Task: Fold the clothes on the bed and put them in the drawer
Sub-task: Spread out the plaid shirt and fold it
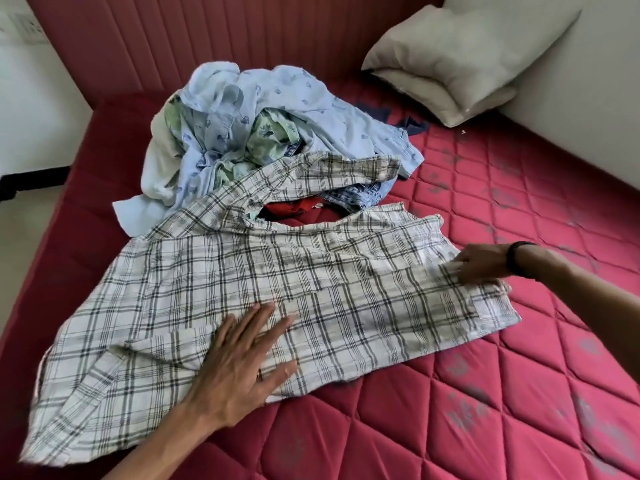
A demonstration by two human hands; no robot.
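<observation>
A white plaid shirt lies spread across the red quilted mattress, its collar toward the far side. My left hand presses flat on the shirt's near hem, fingers straight and spread. My right hand rests on the shirt's right side, its fingers bent into the cloth at a fold; whether they pinch it is unclear. A black band circles that wrist. Behind the shirt sits a heap of unfolded clothes: pale blue printed shirts, a green one, something red underneath. No drawer is in view.
Two beige pillows lean in the far right corner against the wall. A padded red headboard runs along the back. The mattress's left edge drops to a pale floor.
</observation>
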